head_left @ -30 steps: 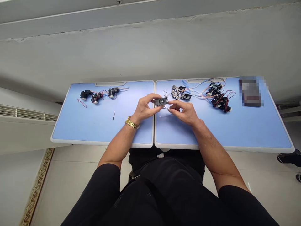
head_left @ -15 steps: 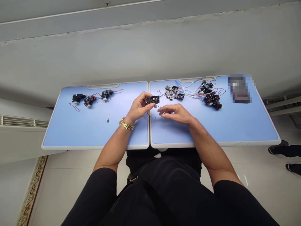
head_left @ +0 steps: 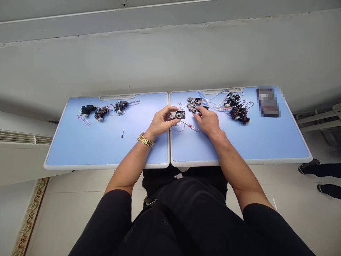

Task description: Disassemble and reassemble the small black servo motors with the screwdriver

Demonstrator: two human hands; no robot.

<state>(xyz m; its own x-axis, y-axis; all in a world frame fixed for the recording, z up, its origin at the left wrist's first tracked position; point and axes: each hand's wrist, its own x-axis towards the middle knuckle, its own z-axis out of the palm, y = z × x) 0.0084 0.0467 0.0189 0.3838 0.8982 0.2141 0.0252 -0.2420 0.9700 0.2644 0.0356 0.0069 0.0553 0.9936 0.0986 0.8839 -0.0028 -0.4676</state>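
Note:
My left hand (head_left: 165, 119) grips a small black motor housing (head_left: 183, 114) between thumb and fingers; a rounded silvery part shows on its face. A thin red wire (head_left: 178, 131) hangs beneath it to the table. My right hand (head_left: 209, 122) is at the cluster of round metal parts (head_left: 189, 105), its thumb and forefinger closed about the nearest round metal part (head_left: 194, 111). Below the housing, between my hands, lies a screwdriver (head_left: 194, 128) with a clear and red handle. Tiny dark screws (head_left: 181, 106) are scattered behind the housing.
Several black motor units with wires (head_left: 99, 113) lie on the left table (head_left: 87, 149). Wired units (head_left: 239, 113) and blue cables (head_left: 213, 97) occupy the right table (head_left: 253, 147). A small dark-ended rod (head_left: 123, 133) lies at left. Someone's legs (head_left: 329, 169) show at far right.
My right hand has moved away from the housing, up and right to the round metal parts. The screwdriver now lies in view on the table. The housing in my left hand shows a silvery face.

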